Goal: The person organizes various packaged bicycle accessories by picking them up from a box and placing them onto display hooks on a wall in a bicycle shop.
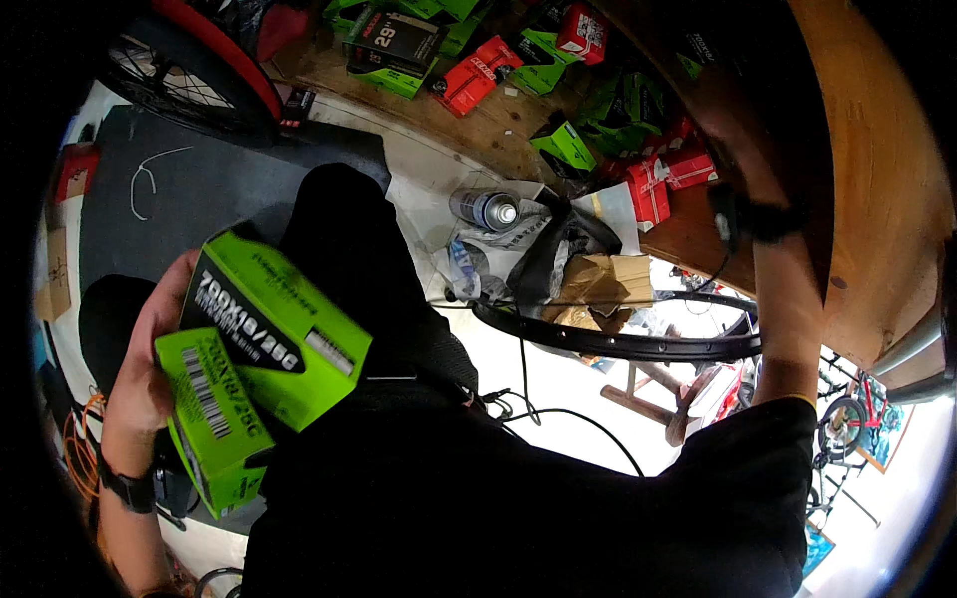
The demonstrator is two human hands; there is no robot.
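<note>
My left hand (143, 384) is closed around two green inner-tube boxes, held together at the left in front of my body. The larger box (289, 309) has a black panel on its side; against it sits the smaller box (204, 384), with a barcode on its face. Up at the right, my right arm stretches into a wooden shelf, and my right hand (720, 112) is in deep shadow there. Its fingers are too dark to make out. Nearest to it are red-and-white boxes (653, 189) and a dim dark box (701, 45).
Green and red boxes crowd the wooden shelf (478, 135). Below it lie a spray can (488, 209), plastic wrapping and torn cardboard (603, 281). A bare black rim (618, 344) is near my right arm. A spoked wheel (189, 80) stands at the upper left, beside a grey mat (229, 179).
</note>
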